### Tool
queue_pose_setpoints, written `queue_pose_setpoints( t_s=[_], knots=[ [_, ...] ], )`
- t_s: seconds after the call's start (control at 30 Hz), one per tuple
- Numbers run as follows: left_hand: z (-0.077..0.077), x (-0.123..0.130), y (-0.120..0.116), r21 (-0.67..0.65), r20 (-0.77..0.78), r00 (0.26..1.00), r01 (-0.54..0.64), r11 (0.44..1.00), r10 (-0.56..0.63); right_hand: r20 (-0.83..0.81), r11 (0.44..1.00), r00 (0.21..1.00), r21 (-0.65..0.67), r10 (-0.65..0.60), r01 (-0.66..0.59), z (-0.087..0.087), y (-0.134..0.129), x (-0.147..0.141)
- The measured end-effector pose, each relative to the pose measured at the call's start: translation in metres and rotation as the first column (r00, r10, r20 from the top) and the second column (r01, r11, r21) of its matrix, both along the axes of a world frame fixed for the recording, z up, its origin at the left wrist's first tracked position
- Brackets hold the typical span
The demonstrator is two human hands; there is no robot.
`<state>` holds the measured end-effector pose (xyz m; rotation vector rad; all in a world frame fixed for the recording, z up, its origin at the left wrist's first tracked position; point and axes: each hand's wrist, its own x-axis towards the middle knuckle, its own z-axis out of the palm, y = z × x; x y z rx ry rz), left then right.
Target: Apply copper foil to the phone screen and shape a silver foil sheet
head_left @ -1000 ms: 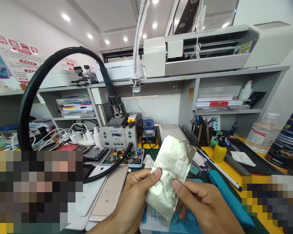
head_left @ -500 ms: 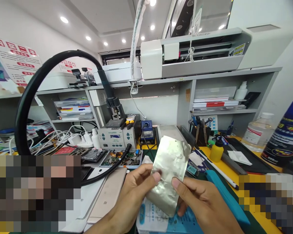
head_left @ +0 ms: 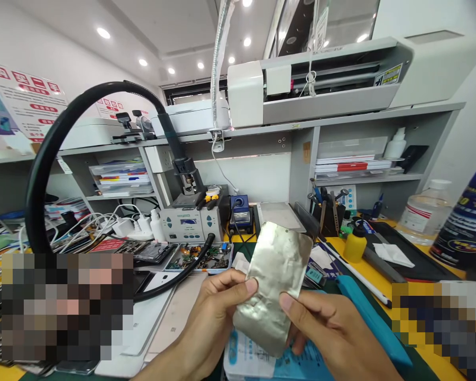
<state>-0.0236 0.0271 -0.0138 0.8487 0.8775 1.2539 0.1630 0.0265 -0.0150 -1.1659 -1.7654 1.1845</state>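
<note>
Between both hands is a phone-sized, dented silvery foil-like sheet [head_left: 275, 264] with rounded corners, tilted upright. At its left edge, my left hand [head_left: 218, 307] is closed, thumb on the front and fingers behind. On the lower right, my right hand [head_left: 321, 328] pinches it the same way, thumb on the face. Fingertips behind the sheet are partly hidden. Below the sheet lies a blue and white box [head_left: 249, 357], partly covered by my hands. To the left are a pinkish-gold phone back [head_left: 174, 323] and a white one [head_left: 146, 320].
A thick black hose [head_left: 34, 196] arches over the left side. Behind the hands stand a tray of small parts [head_left: 170, 264] and a grey rework station [head_left: 186, 225]. On the right are a teal bar [head_left: 371, 320], a yellow bottle [head_left: 355, 246] and a dark blue spray can [head_left: 466, 227].
The silvery sheet stays in both hands, with its lower end shifted slightly and its tilt a little different. The camera view has moved slightly.
</note>
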Motion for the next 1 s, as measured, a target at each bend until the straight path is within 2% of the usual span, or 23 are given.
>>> queue_pose_setpoints(
  t_s=[0.23,0.33,0.43,0.53,0.73,0.9,1.0],
  knots=[
    [0.003,0.001,-0.003,0.143,-0.068,0.998,0.002,0.99,0.008,-0.001,0.999,0.999,0.006,-0.036,0.036,-0.002,0.001,-0.001],
    [0.004,0.004,-0.002,0.185,-0.04,0.998,0.045,0.982,-0.038,-0.04,0.999,0.998,-0.004,-0.05,0.05,0.001,0.004,0.0],
    [0.006,0.004,0.001,0.166,0.03,0.995,0.089,0.982,-0.095,-0.113,0.999,0.993,-0.032,-0.03,0.027,0.005,0.005,0.001],
    [0.004,0.002,0.002,0.127,0.062,0.994,0.082,0.988,-0.09,-0.165,0.999,0.986,-0.043,-0.029,0.022,0.008,0.005,0.001],
    [-0.002,0.01,-0.004,0.113,-0.099,0.992,0.084,0.99,-0.073,-0.152,0.999,0.988,-0.009,-0.032,0.031,0.003,0.004,0.0],
    [-0.003,0.01,-0.004,0.072,-0.067,0.998,0.006,0.997,-0.001,-0.159,1.0,0.987,0.019,-0.012,0.016,0.0,0.005,0.0],
    [-0.001,0.006,-0.004,0.05,-0.044,0.999,0.003,0.999,-0.001,-0.147,1.0,0.989,0.019,-0.018,0.021,0.002,0.006,0.0]
  ],
)
